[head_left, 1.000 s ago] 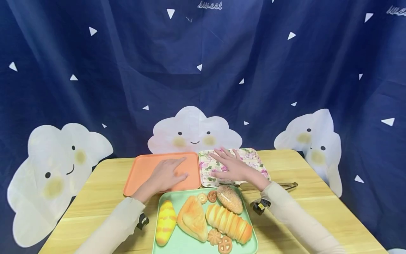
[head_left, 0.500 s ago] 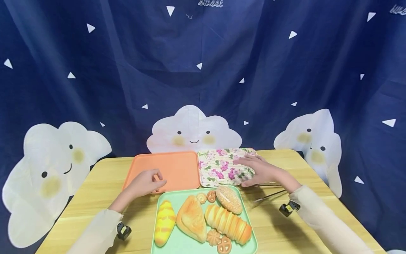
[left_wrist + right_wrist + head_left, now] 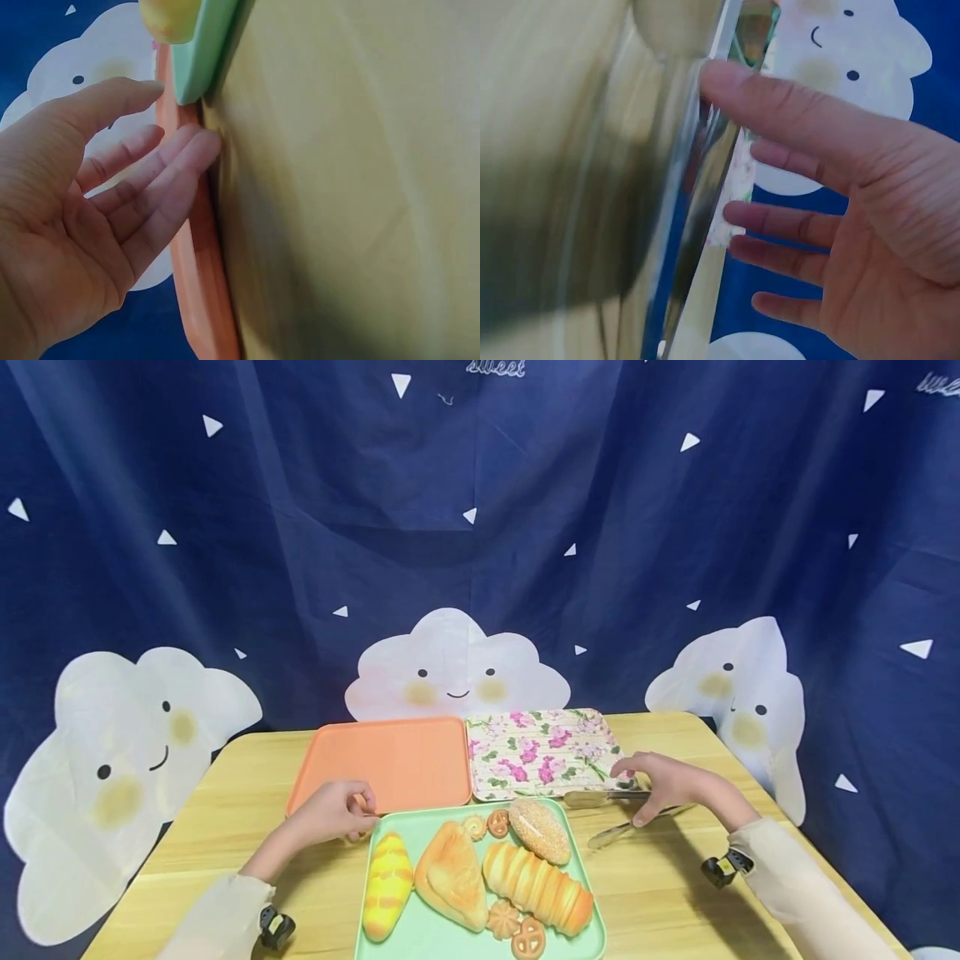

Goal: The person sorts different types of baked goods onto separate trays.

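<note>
My left hand (image 3: 341, 810) rests at the front edge of the orange tray (image 3: 405, 760), beside the green tray's back left corner. In the left wrist view its relaxed fingers (image 3: 187, 150) touch the orange tray's rim (image 3: 202, 285) and hold nothing. My right hand (image 3: 652, 785) arches over metal tongs (image 3: 622, 831) lying on the table right of the green tray (image 3: 431, 935). In the blurred right wrist view the thumb (image 3: 727, 82) touches the tongs (image 3: 697, 172) and the fingers are spread, not wrapped round them.
The green tray holds a yellow striped loaf (image 3: 386, 885), a triangular bun (image 3: 450, 877), a ridged roll (image 3: 536, 885), a sesame bun (image 3: 538, 831) and small cookies (image 3: 517, 931). A floral tray (image 3: 540, 752) sits right of the orange one. A blue curtain hangs behind the wooden table (image 3: 225, 827).
Both hands left the tray surfaces. The left drew back to the orange tray's front edge. The right swung right off the floral tray and came down over the tongs.
</note>
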Demonstrator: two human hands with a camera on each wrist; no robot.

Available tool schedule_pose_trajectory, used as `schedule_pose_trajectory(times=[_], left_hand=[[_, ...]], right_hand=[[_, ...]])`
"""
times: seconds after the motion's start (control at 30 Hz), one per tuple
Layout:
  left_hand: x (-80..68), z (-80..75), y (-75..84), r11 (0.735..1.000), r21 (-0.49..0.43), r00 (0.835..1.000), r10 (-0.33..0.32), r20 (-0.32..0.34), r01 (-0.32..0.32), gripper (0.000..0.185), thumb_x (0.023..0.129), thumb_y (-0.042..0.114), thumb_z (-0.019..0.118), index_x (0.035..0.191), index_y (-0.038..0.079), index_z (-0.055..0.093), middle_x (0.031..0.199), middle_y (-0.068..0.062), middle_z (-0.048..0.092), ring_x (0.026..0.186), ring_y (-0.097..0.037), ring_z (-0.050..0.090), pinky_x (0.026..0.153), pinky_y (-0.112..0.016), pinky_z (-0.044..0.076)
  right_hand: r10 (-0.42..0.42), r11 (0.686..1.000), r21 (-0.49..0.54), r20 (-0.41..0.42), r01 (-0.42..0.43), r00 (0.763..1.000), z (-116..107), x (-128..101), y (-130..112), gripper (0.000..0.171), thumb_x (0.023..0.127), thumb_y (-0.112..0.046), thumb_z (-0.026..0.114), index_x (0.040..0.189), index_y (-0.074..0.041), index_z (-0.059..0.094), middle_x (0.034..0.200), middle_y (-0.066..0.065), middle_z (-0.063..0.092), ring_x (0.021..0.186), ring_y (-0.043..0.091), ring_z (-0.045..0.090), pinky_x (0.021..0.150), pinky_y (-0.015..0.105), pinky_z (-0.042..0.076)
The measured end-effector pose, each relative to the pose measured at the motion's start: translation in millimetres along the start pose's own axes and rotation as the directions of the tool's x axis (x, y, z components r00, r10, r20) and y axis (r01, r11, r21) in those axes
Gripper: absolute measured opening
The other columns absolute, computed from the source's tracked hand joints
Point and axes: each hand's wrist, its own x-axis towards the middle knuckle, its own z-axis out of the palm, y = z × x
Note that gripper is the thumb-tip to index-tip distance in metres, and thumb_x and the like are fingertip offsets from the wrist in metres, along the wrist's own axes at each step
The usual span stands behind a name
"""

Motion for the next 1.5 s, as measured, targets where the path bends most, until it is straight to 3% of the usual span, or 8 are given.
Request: schedule_pose_trajectory(times=[0.13, 0.43, 0.77, 1.03, 1.2, 1.33, 1.5], left_hand=[[-0.8, 3.5, -3.8, 0.997, -0.078, 0.999, -0.017, 0.029, 0.019, 0.022, 0.085, 0.014, 0.081, 0.092, 0.003, 0.063, 0.068, -0.011, 0.068, 0.058, -0.024, 0.068, 0.052, -0.029, 0.054], [2.8, 6.2, -9.9, 0.993, -0.113, 0.998, -0.016, 0.062, 0.023, 0.021, 0.086, 0.011, 0.080, 0.098, 0.000, 0.066, 0.073, -0.010, 0.071, 0.064, -0.025, 0.071, 0.055, -0.030, 0.055], [7.7, 10.3, -10.3, 0.996, -0.083, 0.996, -0.025, 0.082, 0.031, 0.015, 0.083, 0.007, 0.079, 0.092, 0.002, 0.068, 0.069, -0.008, 0.069, 0.061, -0.021, 0.067, 0.054, -0.029, 0.053], [11.3, 10.9, -9.1, 0.994, -0.104, 0.993, -0.009, 0.119, 0.022, 0.012, 0.083, 0.003, 0.077, 0.086, 0.002, 0.066, 0.067, -0.008, 0.067, 0.061, -0.021, 0.067, 0.056, -0.029, 0.053], [13.2, 8.7, -9.9, 0.992, -0.121, 0.991, -0.016, 0.131, 0.032, 0.013, 0.082, 0.003, 0.077, 0.086, 0.002, 0.065, 0.066, -0.008, 0.066, 0.061, -0.020, 0.069, 0.058, -0.031, 0.055], [12.9, 7.0, -8.6, 0.992, -0.118, 0.991, -0.025, 0.132, 0.041, 0.012, 0.083, 0.003, 0.077, 0.085, 0.002, 0.065, 0.065, -0.010, 0.066, 0.061, -0.021, 0.069, 0.058, -0.032, 0.055], [13.0, 6.3, -5.1, 0.993, -0.111, 0.993, -0.019, 0.113, 0.031, 0.013, 0.081, 0.001, 0.078, 0.083, 0.001, 0.065, 0.065, -0.014, 0.067, 0.060, -0.022, 0.069, 0.056, -0.032, 0.054]], right_hand=[[0.055, 0.997, 0.052, 0.036, -0.057, 0.998, 2, -4, 7, 0.063, 0.064, -0.015, 0.094, 0.117, -0.006, 0.062, 0.112, 0.015, 0.062, 0.101, 0.032, 0.059, 0.082, 0.042, 0.051], [0.043, 0.985, 0.163, 0.068, -0.054, 0.997, 6, -9, 16, 0.053, 0.066, 0.000, 0.087, 0.111, -0.003, 0.060, 0.103, 0.014, 0.064, 0.096, 0.027, 0.059, 0.079, 0.039, 0.053], [0.058, 0.990, 0.125, 0.105, -0.071, 0.993, 13, -11, 18, 0.054, 0.063, -0.001, 0.087, 0.111, -0.001, 0.064, 0.099, 0.012, 0.068, 0.090, 0.027, 0.062, 0.077, 0.032, 0.050], [0.043, 0.990, 0.127, 0.100, -0.056, 0.994, 11, -14, 22, 0.050, 0.069, -0.005, 0.087, 0.114, 0.001, 0.064, 0.105, 0.013, 0.066, 0.095, 0.026, 0.061, 0.081, 0.041, 0.054], [0.013, 0.984, 0.177, 0.066, -0.025, 0.998, 4, -14, 21, 0.052, 0.075, -0.010, 0.086, 0.119, 0.003, 0.063, 0.105, 0.015, 0.066, 0.095, 0.023, 0.061, 0.078, 0.033, 0.053], [-0.055, 0.982, 0.178, -0.008, 0.055, 0.998, -6, -9, 14, 0.051, 0.078, -0.014, 0.086, 0.120, 0.004, 0.063, 0.100, 0.010, 0.067, 0.089, 0.014, 0.060, 0.075, 0.031, 0.052], [-0.136, 0.973, 0.176, -0.092, 0.151, 0.986, -14, 3, -2, 0.030, 0.082, -0.015, 0.085, 0.103, -0.007, 0.065, 0.085, 0.003, 0.061, 0.076, 0.005, 0.052, 0.067, 0.027, 0.047]])
